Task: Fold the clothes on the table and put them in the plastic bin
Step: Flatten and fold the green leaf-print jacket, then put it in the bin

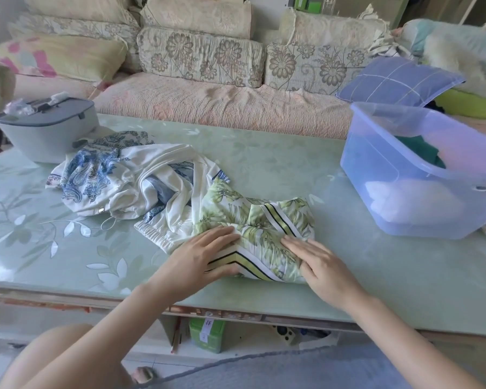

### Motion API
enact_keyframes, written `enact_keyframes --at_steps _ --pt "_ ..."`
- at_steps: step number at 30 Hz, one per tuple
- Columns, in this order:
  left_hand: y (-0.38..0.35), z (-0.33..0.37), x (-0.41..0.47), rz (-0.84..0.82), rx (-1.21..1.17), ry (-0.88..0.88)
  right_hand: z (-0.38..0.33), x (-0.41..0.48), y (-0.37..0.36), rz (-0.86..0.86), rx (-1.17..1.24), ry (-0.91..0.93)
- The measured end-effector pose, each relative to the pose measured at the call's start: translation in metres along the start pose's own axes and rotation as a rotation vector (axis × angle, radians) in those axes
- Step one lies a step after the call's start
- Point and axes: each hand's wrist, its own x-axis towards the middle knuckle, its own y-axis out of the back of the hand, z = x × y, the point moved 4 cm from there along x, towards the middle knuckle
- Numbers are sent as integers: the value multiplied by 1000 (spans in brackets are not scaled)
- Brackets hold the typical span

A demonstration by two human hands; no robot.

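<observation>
A green leaf-print garment [264, 220] with black and yellow stripes lies partly folded near the table's front edge. My left hand [202, 254] lies on its left end, fingers straight on top and thumb tucked under the striped edge. My right hand [317, 262] presses flat on its right side. Behind it to the left sits a crumpled heap of white and blue-patterned clothes [124, 178]. The clear bluish plastic bin [404, 197] stands at the right of the table, with green and white fabric inside.
A grey lidded container [45, 133] stands at the table's far left. The table [278, 158] has a pale green leaf-pattern top. A sofa with cushions runs behind it. A blue checked pillow [399, 80] lies behind the bin.
</observation>
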Motion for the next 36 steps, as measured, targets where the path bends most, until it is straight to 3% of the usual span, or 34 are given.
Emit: enact_keyframes --at_steps 3,5,10,16,18,20,23,27,30,33,36 --pt "-3 -13 1 -29 108 -63 11 -5 4 -209 -31 -120" --pt "1 -23 0 -35 119 -44 17 -5 4 -208 -73 -140" --pt "9 -29 3 -1 -46 131 34 6 -1 57 177 -89" --pt "29 -29 35 271 -311 517 45 37 19 319 450 -339" --pt "25 -32 45 228 -337 683 48 44 19 267 370 -486" --pt "14 -34 49 130 -271 771 47 45 14 183 96 -591" --pt "5 -37 45 103 -156 759 45 43 6 120 -2 -671" --pt "4 -42 45 106 -81 728 61 38 1 117 215 -803" --pt "8 -38 54 7 -140 769 60 37 7 102 481 -899" --pt "14 -38 61 6 -272 842 53 42 10 105 765 -875" --pt "17 -35 66 14 -120 754 43 43 16 161 673 -787"
